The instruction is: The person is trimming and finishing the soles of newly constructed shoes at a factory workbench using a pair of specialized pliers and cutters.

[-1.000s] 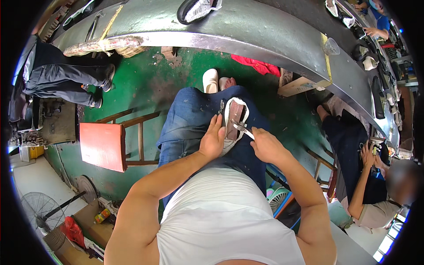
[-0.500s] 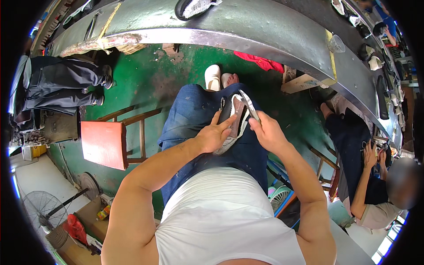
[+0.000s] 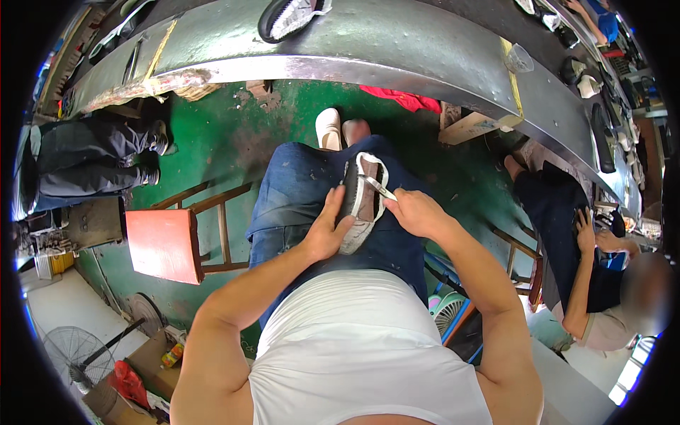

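Observation:
A grey-and-white shoe with a dark sole side and a brown inside lies lengthwise on my lap, its toe toward me. My left hand grips its left side, thumb over the upper and fingers along the dark sole. In my right hand is a slim metal hand tool, whose exact kind I cannot make out. Its tip reaches across the shoe opening to the left edge of the white rim. The right fingers close around the handle end.
A metal-topped bench curves across the far side, with another shoe on it. A red-topped stool stands at left, a standing fan behind it. A co-worker sits at right; another person's legs are at far left.
My right hand has turned the tool from lying along the shoe's right side to pointing left across its opening. My left hand has drawn back from the opening to the shoe's side.

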### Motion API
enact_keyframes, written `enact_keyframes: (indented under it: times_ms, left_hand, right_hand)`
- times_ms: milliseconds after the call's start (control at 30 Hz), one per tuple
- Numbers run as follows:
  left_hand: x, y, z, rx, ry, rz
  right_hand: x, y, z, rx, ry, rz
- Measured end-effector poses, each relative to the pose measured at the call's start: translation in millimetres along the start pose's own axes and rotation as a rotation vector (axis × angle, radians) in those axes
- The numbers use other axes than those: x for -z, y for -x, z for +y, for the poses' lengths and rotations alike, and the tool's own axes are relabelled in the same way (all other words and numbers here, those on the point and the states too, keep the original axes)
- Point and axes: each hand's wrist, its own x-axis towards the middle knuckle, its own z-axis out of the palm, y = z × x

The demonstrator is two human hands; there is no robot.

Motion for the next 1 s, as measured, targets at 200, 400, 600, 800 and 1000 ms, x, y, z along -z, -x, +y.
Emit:
enact_keyframes:
  times_ms: [200, 400, 600, 800, 1000]
  left_hand:
    - [-9.3, -11.2, -20.1, 0.029, 0.046, 0.066]
    - [27.8, -5.0, 20.6, 0.123, 0.112, -0.137]
    - [99.5, -2.3, 94.5, -0.204, -0.632, 0.091]
    - [124.9, -30.1, 140.9, -0.425, 0.101, 0.094]
    - [69.2, -112.2, 75.0, 0.143, 0.174, 0.012]
  right_hand:
    - [-26.1, 19.4, -8.6, 0.019, -0.163, -0.103]
    - [-8.3, 37.2, 2.1, -0.183, -0.648, -0.161]
    - [-18.0, 64.7, 36.3, -0.338, -0.965, -0.045]
    - [-1.5, 71.9, 26.7, -0.424, -1.110, -0.029]
    - [6.3, 76.9, 10.6, -0.307, -1.040, -0.044]
